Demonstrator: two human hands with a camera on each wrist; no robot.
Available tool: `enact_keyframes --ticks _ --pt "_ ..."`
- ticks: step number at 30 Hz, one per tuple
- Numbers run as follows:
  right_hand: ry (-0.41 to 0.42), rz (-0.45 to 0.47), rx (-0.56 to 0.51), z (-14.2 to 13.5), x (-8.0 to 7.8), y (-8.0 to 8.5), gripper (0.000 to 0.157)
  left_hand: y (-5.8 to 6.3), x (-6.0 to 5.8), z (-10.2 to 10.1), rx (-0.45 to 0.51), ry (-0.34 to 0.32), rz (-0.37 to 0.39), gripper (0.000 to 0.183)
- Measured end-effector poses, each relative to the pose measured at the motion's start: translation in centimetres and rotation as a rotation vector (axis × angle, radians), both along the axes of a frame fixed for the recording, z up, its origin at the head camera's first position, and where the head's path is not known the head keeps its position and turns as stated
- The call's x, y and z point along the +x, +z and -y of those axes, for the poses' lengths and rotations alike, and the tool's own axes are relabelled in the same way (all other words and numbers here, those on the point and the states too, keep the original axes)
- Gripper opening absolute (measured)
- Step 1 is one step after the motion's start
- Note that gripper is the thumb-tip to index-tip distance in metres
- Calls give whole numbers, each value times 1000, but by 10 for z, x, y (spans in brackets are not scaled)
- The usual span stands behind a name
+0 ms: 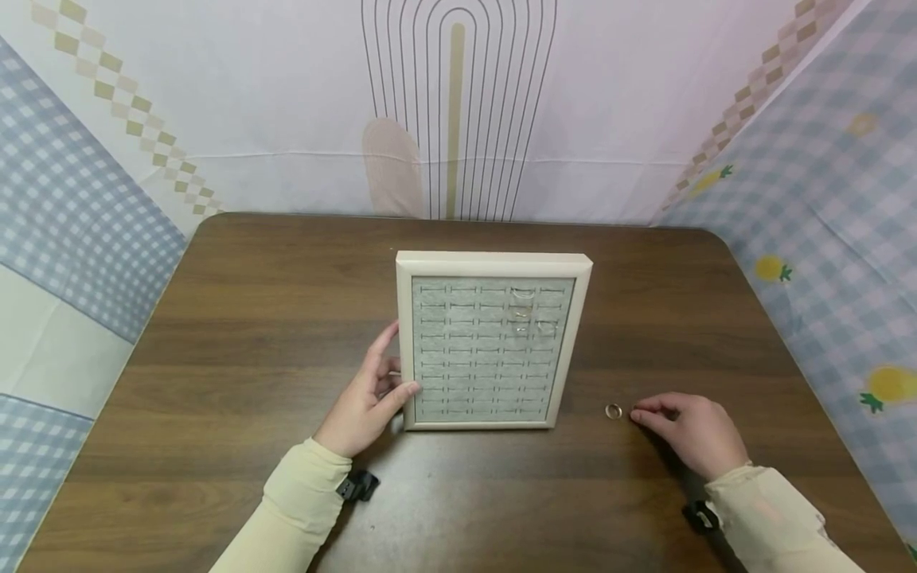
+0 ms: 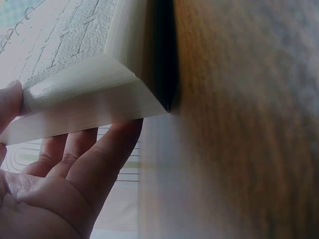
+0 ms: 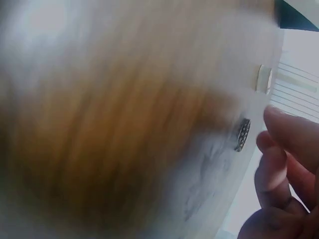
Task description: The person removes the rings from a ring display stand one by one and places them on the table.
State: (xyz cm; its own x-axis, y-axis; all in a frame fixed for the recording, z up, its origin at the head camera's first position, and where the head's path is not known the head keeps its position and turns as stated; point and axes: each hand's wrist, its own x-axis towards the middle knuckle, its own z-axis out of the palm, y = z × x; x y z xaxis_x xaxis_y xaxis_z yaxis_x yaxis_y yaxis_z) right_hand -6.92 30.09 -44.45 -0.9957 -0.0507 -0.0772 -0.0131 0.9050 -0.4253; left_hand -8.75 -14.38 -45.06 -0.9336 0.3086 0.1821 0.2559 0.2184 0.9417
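Observation:
A cream-framed ring display board (image 1: 487, 350) with grey slotted padding stands upright on the table. My left hand (image 1: 368, 402) holds its left edge, thumb on the front and fingers behind, as the left wrist view (image 2: 65, 184) also shows. Several rings (image 1: 522, 294) sit in slots at the board's upper right. To the right of the board, a gold ring (image 1: 613, 411) rests on the table. My right hand (image 1: 691, 430) is beside it, thumb and forefinger close together. In the right wrist view, a dark patterned ring (image 3: 242, 135) stands just off those fingertips, with a plain ring (image 3: 264, 78) beyond.
The brown wooden table (image 1: 286, 286) has rounded far corners. A patterned white cloth (image 1: 286, 95) hangs behind it. Blue checked cloth (image 1: 845, 199) borders the right side, and more lies at the left.

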Motion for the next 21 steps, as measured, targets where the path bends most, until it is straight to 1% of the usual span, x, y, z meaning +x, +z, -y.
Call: enact_keyframes --ticks 5,9,12,14,17,21 --pt "-34 -122 -66 7 5 1 15 0 0 0 2 1 4 86" --pt "-55 -227 -182 18 8 4 14 1 0 0 -1 3 5 86" --pt "-67 -276 -273 30 9 12 13 0 -1 0 1 3 3 86" --pt "-70 -320 -316 39 9 18 12 -1 -1 0 3 4 1 86" --pt "-65 -383 -361 51 6 27 11 -2 -1 1 0 10 -1 86" --pt "-38 -462 -406 65 2 34 16 -2 0 0 -5 11 -3 86"
